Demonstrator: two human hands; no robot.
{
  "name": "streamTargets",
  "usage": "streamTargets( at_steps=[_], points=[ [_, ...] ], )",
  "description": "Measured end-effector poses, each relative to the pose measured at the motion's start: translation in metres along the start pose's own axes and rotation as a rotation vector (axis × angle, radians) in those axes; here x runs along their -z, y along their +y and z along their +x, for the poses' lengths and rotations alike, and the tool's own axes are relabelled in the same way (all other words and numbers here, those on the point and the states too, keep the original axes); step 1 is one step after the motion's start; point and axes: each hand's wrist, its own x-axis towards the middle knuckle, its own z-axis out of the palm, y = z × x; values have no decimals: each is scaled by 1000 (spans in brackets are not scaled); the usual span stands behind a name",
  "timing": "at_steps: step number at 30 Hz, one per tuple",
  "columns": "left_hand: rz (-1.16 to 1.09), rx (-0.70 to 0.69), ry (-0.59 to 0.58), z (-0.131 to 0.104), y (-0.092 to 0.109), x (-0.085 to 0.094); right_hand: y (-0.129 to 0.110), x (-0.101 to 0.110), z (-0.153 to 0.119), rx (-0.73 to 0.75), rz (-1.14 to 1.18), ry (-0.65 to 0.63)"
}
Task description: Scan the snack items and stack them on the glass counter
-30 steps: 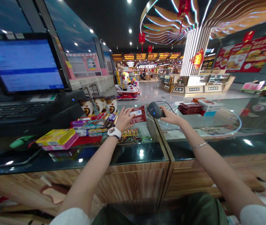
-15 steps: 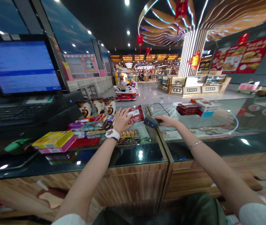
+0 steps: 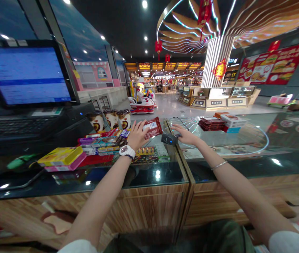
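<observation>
My left hand, with a white watch on its wrist, is closed on the edge of a dark red snack packet. A white label with a barcode faces up on the packet. Just right of it, a black barcode scanner with a small blue light rests on the glass counter. My right hand is at the scanner's handle end, fingers stretched out and apart, no longer wrapped round it. Beside my left hand lies a pile of colourful snack packs.
A monitor and keyboard stand at the left. Three patterned cups are behind the snack pile, yellow and pink boxes in front. Dark red packets and small boxes lie on the right counter.
My right hand has loosened from the scanner's handle and its fingers have straightened. My left hand keeps the packet in nearly the same place. The view has shifted slightly.
</observation>
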Motion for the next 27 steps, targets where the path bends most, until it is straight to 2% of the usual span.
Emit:
streamTargets(
  at_steps=[2,4,8,12,16,21,27],
  points=[
    [-2,16,19,0,2,2,-13,3,3,23,-40,132],
    [-15,18,34,2,5,5,-27,6,4,55,-101,187],
    [-42,9,65,4,9,13,-50,5,7,91,-209,171],
    [-32,-1,97,5,14,18,-63,-2,8,131,-281,129],
    [-64,3,112,6,26,19,-72,-8,10,174,-368,155],
    [-150,0,77,10,42,18,-77,-12,8,176,-441,186],
    [-210,-32,43,19,58,15,-67,1,-8,244,-471,130]
  ],
)
